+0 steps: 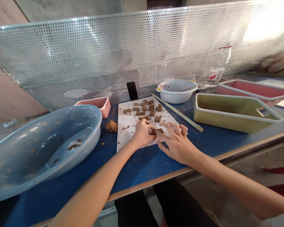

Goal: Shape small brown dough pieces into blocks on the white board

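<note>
On a white board (125, 135) lie several small brown dough-like pieces (152, 113), some shaped like bones or little blocks, with crumbs around them. Near the board's front edge, my left hand (143, 133) pinches the left end of one brown dough-like piece (159, 130). My right hand (176, 140) is at the same piece from the right, its index finger against it and the other fingers bent. Fingers partly hide the piece. Left of the board sits a crumbly brown lump (111, 126), apart from both hands.
A large blue basin (90, 151) stands at left, with a pink container (105, 107) behind it. A phone (132, 90) leans behind the board. To the right are a pale stick (180, 113), white bowl (177, 96), green bin (227, 118), pink bin (255, 91) and bottle (216, 71).
</note>
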A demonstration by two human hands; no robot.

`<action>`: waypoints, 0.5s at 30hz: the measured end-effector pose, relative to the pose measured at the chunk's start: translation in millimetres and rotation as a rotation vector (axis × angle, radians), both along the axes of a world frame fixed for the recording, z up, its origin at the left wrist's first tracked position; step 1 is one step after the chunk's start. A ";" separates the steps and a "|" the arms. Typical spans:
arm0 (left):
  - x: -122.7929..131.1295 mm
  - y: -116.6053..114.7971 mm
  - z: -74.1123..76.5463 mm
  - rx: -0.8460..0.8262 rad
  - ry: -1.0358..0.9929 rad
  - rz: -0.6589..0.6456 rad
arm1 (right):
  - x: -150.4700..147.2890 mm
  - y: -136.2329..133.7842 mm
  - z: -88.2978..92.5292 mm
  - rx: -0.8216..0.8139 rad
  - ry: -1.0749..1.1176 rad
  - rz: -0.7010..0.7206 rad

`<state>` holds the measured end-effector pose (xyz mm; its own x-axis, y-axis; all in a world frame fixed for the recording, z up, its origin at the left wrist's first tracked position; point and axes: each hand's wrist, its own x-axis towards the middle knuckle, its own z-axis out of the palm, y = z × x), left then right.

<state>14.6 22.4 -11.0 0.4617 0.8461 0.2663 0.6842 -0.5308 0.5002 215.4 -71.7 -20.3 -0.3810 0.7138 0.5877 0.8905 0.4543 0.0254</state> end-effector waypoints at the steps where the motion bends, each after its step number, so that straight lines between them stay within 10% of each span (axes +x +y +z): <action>1: 0.1 0.1 -0.2 0.000 -0.004 0.000 | 0.3 0.3 -0.1 0.010 0.010 -0.017; 15: -0.6 -1.0 0.2 -0.002 -0.012 0.001 | 3.1 1.5 2.4 0.024 0.036 -0.051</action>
